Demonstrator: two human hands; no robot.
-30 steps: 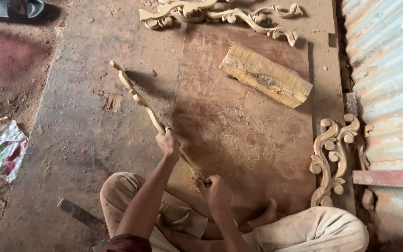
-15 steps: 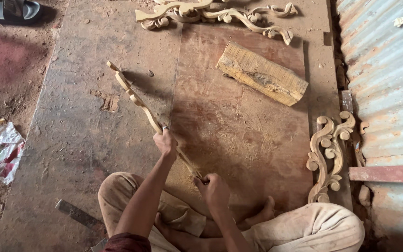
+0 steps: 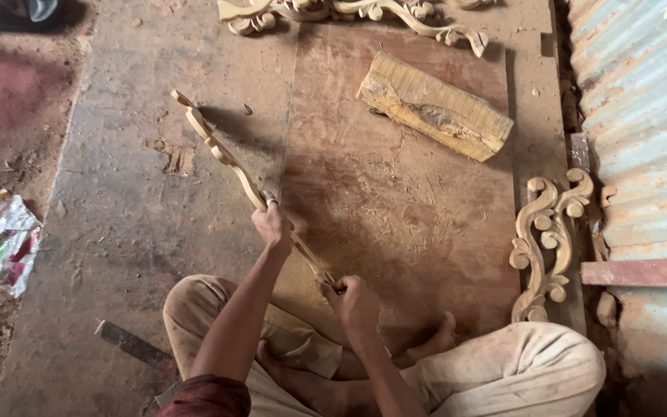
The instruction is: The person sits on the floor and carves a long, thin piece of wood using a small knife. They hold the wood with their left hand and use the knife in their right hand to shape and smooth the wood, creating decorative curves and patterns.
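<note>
Head view: you sat cross-legged on the worn reddish-brown wooden floor board point(image 3: 395, 208), both hands at the middle bottom of the frame.
Work piece: a long, slender, pale carved wooden strip with a wavy scrolled edge point(image 3: 221, 154) ran diagonally from the upper left of the frame down to the lower centre.
Long axis: its far tip pointed away from you to the upper left; its near end met your hands.
Left hand point(image 3: 274, 225): clenched round the strip about halfway along, the hand farther up the piece.
Right hand point(image 3: 355, 303): closed at the strip's near end, nearest your body; whether it gripped the wood itself or a small tool against it could not be told.
Nearby: a rough pale split wood block point(image 3: 435, 106) lay well apart at upper right, a scrolled carved wooden ornament point(image 3: 548, 239) by the grey corrugated metal sheet point(image 3: 642, 139) at right.
Hidden: the strip's near end under your fingers; your right knee cut off at the bottom edge.
</note>
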